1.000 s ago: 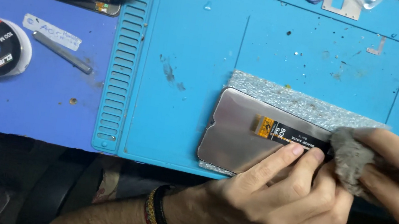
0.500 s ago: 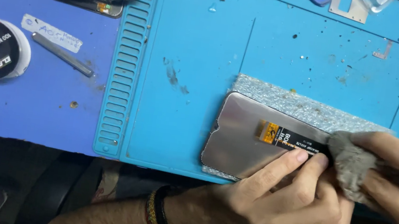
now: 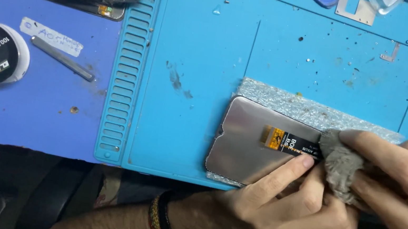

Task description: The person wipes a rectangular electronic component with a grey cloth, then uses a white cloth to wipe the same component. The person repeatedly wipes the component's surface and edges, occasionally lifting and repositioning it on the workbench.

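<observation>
Two hands work a silver rectangular phone display panel [image 3: 258,146] lying on the blue silicone repair mat [image 3: 197,50]: left hand [image 3: 286,211] fingertips pin it, right hand [image 3: 396,184] pinches a grey cloth wad [image 3: 341,163], mid-wipe; steady pressure needed.

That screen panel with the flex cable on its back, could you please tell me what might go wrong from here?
1. The right hand rubs a grey cloth right at the flex cable; it could snag or crease the cable.
2. The screen panel and its foam sheet lie at the blue mat's front edge; a push could slide them off.
3. Specks on the mat could scratch the panel.
</observation>
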